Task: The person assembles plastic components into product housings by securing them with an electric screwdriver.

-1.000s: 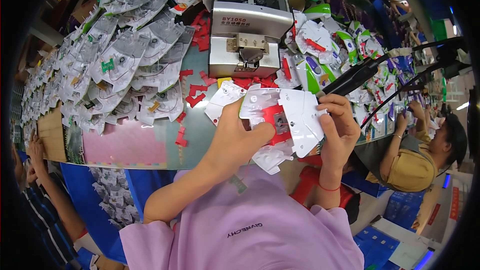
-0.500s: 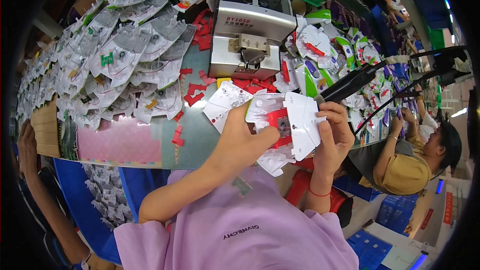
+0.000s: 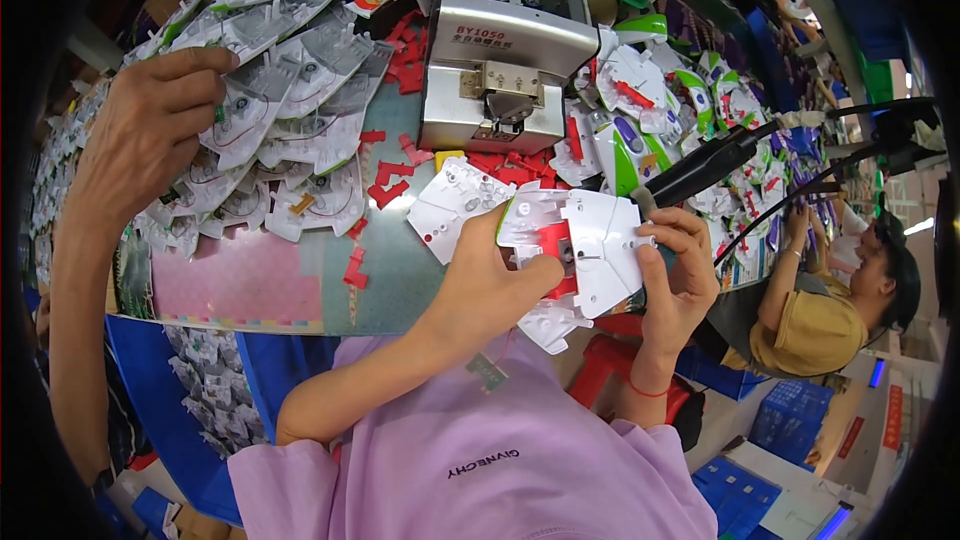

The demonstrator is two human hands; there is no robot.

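A white plastic housing (image 3: 604,275) with green edges is held in front of my chest by both hands. My left hand (image 3: 490,280) is closed round its left side, the thumb pressing by a red plastic bracket (image 3: 552,238) in its middle. My right hand (image 3: 682,275) pinches the right edge of its flat white panel between thumb and fingers. Below it a small green circuit board (image 3: 487,372) dangles on a thin wire. Just behind my left hand lies another white plastic part (image 3: 455,202) on the table. The end of a black handheld tool (image 3: 700,166) is close to my right fingers.
A silver screw-feeder machine (image 3: 510,50) stands ahead, red brackets (image 3: 392,175) scattered about it. White housings are piled left (image 3: 325,70) and right (image 3: 632,80). Another person's hand (image 3: 155,130) reaches onto the left pile. A blue bin (image 3: 140,370) sits below the table's edge.
Another person's arm has come in from the left, its hand now on the left pile. My hands and the housing have barely shifted.
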